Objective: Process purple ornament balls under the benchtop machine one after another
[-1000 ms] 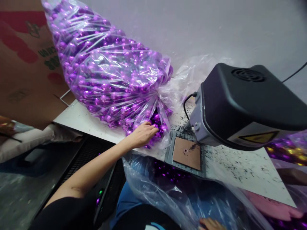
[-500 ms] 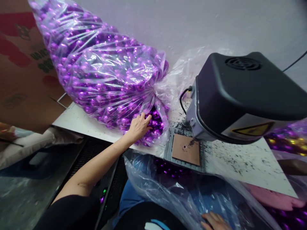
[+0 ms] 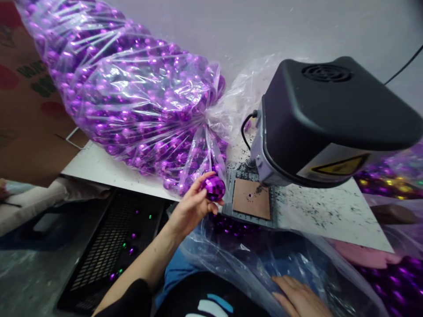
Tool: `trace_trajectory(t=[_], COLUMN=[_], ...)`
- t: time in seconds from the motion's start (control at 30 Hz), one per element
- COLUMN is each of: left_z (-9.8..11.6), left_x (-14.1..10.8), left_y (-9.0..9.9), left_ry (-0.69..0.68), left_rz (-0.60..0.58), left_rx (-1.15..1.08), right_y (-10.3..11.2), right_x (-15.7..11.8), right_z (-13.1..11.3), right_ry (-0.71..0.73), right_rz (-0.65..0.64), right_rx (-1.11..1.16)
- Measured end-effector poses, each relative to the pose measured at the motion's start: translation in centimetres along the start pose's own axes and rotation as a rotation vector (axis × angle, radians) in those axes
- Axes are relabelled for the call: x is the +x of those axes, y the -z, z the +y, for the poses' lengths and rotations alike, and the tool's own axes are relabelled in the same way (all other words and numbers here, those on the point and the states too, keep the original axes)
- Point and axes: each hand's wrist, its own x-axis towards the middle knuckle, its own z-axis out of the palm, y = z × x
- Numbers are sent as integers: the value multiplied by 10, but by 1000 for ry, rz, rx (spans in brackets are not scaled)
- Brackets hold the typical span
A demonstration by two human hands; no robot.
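My left hand (image 3: 192,200) is closed around a shiny purple faceted ball (image 3: 215,188), with thumb and fingers on its sides. Just behind it lies a big clear bag (image 3: 132,97) full of similar purple balls, its neck gathered. To the right of the ball is a square brown plate (image 3: 252,199) with a small dark hole, set on a grey grooved base. My right hand (image 3: 299,296) rests low in view on a clear plastic bag (image 3: 244,264) over my lap, its fingers stretched out flat. Purple balls show dimly inside that bag.
A black machine head (image 3: 330,119) with a warning label overhangs the white table (image 3: 333,220), which is strewn with dark flecks. A black crate (image 3: 95,251) with several small coloured balls stands at lower left, near a cardboard box (image 3: 29,114). More purple balls (image 3: 403,281) lie at right.
My left hand has come out of the large bag's opening, toward me, with a purple ball in it. My right hand has risen slightly into view. The camera view has shifted.
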Motion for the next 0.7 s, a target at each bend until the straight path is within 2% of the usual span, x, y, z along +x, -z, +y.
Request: trace_trajectory(t=[0.17, 0.3, 0.37, 0.53, 0.6, 0.7], left_z=[-38, -50, -51, -47, -48, -52], left_x=[12, 37, 50, 68, 71, 75], left_y=[-19, -18, -13, -3, -4, -7], left_ry=[70, 74, 98, 242, 256, 232], left_rz=[-12, 24, 5, -161, -181, -178], left_rx=[217, 278, 217, -24, -34, 90], right_y=[21, 34, 38, 40, 43, 50], right_x=[-2, -3, -3, -2, -3, -3], right_z=[-47, -70, -73, -68, -65, -61], right_ry=[22, 43, 35, 20, 33, 50], right_rz=[-63, -71, -71, -86, -83, -58], right_rx=[-39, 16, 37, 76, 86, 95])
